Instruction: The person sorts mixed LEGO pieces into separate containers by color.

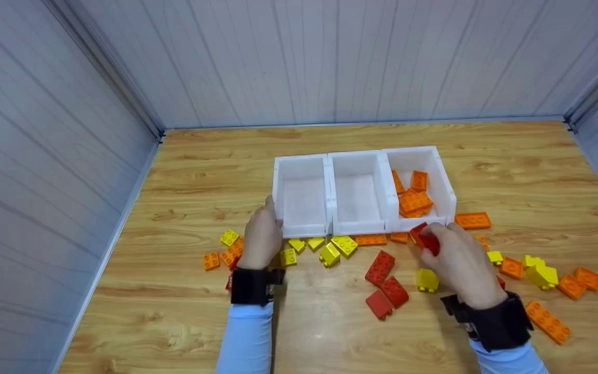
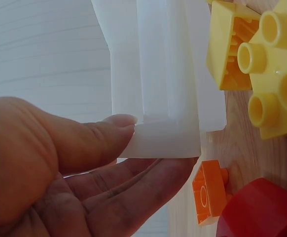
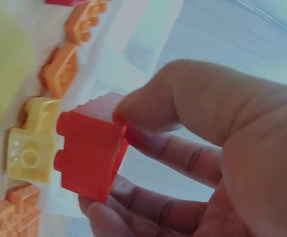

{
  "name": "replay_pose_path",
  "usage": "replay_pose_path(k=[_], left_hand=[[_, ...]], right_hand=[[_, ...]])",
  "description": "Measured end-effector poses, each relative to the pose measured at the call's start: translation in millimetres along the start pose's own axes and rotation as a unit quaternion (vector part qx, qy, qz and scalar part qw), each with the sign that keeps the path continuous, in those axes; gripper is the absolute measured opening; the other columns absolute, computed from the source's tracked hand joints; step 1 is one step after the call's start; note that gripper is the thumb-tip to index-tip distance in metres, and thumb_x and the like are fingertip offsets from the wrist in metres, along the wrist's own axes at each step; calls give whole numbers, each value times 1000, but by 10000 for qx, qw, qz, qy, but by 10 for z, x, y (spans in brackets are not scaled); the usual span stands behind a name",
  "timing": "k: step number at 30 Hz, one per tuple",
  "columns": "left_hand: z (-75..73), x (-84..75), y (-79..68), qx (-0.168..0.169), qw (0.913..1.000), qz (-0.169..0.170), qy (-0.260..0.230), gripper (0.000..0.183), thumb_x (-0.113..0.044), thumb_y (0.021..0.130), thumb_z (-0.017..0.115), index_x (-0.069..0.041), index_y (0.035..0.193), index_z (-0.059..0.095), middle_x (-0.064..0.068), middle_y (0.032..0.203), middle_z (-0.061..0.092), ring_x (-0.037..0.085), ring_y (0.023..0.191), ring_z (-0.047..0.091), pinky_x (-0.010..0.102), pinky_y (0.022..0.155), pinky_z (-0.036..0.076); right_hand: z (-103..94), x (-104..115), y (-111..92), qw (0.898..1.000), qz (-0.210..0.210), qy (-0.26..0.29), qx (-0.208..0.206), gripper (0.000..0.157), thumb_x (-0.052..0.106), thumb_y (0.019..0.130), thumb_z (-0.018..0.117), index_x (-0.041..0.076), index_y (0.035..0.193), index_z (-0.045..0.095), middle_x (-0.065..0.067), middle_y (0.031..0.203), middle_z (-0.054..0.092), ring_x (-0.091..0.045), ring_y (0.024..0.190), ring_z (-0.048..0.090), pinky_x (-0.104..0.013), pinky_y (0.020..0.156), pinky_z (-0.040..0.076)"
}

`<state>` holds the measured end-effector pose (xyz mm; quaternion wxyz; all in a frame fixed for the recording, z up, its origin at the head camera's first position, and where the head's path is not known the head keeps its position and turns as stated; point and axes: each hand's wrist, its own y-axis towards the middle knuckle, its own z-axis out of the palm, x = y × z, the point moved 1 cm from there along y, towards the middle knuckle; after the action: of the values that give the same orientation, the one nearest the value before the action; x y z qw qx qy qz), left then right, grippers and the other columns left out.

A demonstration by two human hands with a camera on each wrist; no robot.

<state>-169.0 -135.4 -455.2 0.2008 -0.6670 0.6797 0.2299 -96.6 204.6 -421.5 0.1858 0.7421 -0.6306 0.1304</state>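
Observation:
A white box [image 1: 301, 229] with three compartments stands on the table. At its front left corner my left hand [image 1: 262, 236] grips the wall [image 2: 165, 140], thumb on one side and curled fingers on the other. My right hand [image 1: 462, 262] pinches a red toy building brick [image 3: 91, 153] between thumb and fingers. In the head view this brick is at the front rim of the right compartment. Several orange bricks [image 1: 416, 201] lie in that compartment; the left and middle compartments hold nothing.
Red bricks [image 1: 380, 267] lie in front of the box, with yellow bricks [image 1: 344, 245] along its front edge. More orange bricks [image 1: 548, 322] and yellow bricks [image 1: 542, 274] are scattered at the right. A small group, including an orange brick [image 1: 211, 261], lies by the left hand. Pale walls [image 1: 330, 62] enclose the table.

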Motion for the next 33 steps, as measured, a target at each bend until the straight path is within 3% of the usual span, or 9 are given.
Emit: replay_pose_path(k=[7,12,17,24,29,33], left_hand=[[-39,-27,19,65,9998,-178,-17,58,1,98,56,9,150,31,29,128,57,38,116,57,46,99,47],[-46,-61,54,179,9995,-248,-57,57,-1,100,54,8,151,30,29,133,54,37,120,55,45,101,45],[-40,-69,70,101,9999,-124,-32,57,0,99,55,9,150,31,29,128,57,38,116,58,45,99,47],[-29,-49,34,9,9999,-100,-124,56,1,98,56,8,149,33,27,124,59,37,112,60,45,97,48],[-16,-35,19,40,9999,-139,-42,57,1,97,58,9,148,34,28,122,59,38,111,60,46,96,49],[-4,-18,10,88,9997,-222,-47,58,1,97,58,9,149,33,28,125,58,38,113,59,46,97,48]], right_hand=[[51,184,69,9948,-509,223,-852,30,3,78,75,1,108,69,-17,89,60,-30,72,55,-43,61,50],[99,321,241,9907,-680,462,-1088,31,3,80,76,0,109,69,-19,93,63,-33,80,57,-45,67,51],[163,481,527,9924,-682,573,-849,30,7,83,73,1,113,68,-20,97,64,-33,81,59,-45,69,51],[398,664,914,9968,-726,230,-242,28,11,86,71,2,113,68,-18,92,60,-33,76,55,-42,67,48],[519,700,1026,9964,-839,-3,-105,28,12,88,71,0,113,67,-20,95,60,-35,79,57,-45,72,51],[495,683,1002,9967,-807,55,-15,28,15,90,70,2,115,67,-20,100,59,-35,81,56,-44,75,51]])
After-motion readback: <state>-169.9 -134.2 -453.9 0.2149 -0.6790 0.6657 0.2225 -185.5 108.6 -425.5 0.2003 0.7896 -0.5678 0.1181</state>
